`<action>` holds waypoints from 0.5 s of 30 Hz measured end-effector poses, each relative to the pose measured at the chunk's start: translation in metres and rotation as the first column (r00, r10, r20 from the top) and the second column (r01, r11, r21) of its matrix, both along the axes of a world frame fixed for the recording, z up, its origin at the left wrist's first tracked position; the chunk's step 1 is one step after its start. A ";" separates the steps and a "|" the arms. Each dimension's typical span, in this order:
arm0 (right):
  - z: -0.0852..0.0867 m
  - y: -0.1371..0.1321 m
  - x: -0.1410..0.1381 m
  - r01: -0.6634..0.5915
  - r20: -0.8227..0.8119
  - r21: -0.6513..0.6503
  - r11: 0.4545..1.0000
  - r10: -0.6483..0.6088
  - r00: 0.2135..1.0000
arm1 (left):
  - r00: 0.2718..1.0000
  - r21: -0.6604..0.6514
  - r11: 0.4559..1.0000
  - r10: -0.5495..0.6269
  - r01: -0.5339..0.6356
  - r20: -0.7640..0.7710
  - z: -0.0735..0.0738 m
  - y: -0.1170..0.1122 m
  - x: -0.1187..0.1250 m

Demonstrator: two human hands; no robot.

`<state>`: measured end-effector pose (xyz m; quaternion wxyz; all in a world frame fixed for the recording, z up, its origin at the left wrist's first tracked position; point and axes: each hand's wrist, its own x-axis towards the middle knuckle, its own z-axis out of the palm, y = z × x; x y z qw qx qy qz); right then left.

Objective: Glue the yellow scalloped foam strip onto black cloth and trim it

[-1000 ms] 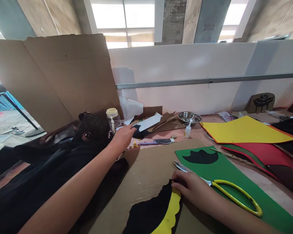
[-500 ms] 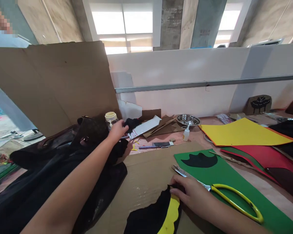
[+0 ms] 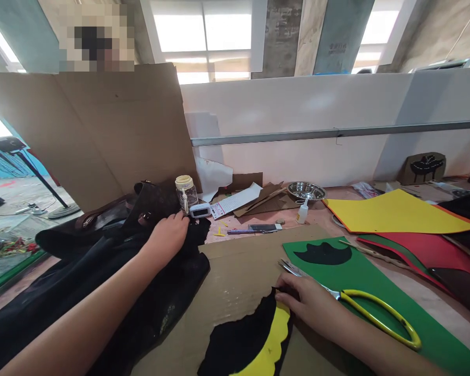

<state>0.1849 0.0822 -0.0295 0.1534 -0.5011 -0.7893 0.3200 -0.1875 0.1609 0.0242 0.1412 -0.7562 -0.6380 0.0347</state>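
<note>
My right hand (image 3: pixel 303 300) pinches the upper tip of a black cut-out piece (image 3: pixel 238 337). Along that piece runs a yellow strip (image 3: pixel 272 342) with a scalloped edge. Scissors with yellow handles (image 3: pixel 379 313) lie just behind the right hand, which partly covers their metal blades. At the left, my left hand (image 3: pixel 170 232) has its fingers curled down on black cloth (image 3: pixel 199 232), beside a dark bag (image 3: pixel 141 209); its fingertips are partly hidden. Under the cut-out piece is a cardboard sheet (image 3: pixel 243 266).
A clear jar (image 3: pixel 186 193), a small white device (image 3: pixel 200 210) and a metal bowl (image 3: pixel 306 191) stand toward the wall. A small glue bottle (image 3: pixel 302 213) is nearer. Green foam (image 3: pixel 379 282) bears a black shape (image 3: pixel 324 254). Yellow sheets (image 3: pixel 399 214) lie right. A cardboard panel (image 3: pixel 129 125) rises left.
My left hand has moved back and left with black cloth, uncovering the small white device. The right hand keeps its pinch on the cut-out piece. The view has shifted slightly left.
</note>
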 end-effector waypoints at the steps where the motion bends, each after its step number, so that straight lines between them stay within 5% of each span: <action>1: 0.000 0.000 0.000 0.000 0.003 0.004 1.000 0.000 1.000 | 0.999 0.008 0.999 -0.046 0.046 -0.003 -0.001 0.001 0.005; 5: 0.001 -0.001 0.000 0.008 0.012 0.014 1.000 -0.008 1.000 | 0.988 -0.057 0.986 -0.157 0.156 -0.012 -0.014 0.007 0.018; 11: 0.003 -0.001 -0.001 0.023 0.018 0.037 0.999 -0.024 1.000 | 0.987 -0.061 0.989 0.127 -0.133 -0.100 -0.030 0.006 -0.001; 15: 0.007 -0.001 -0.002 0.026 0.016 0.051 0.998 -0.027 1.000 | 0.977 -0.038 0.982 0.183 -0.188 -0.106 -0.025 0.006 -0.004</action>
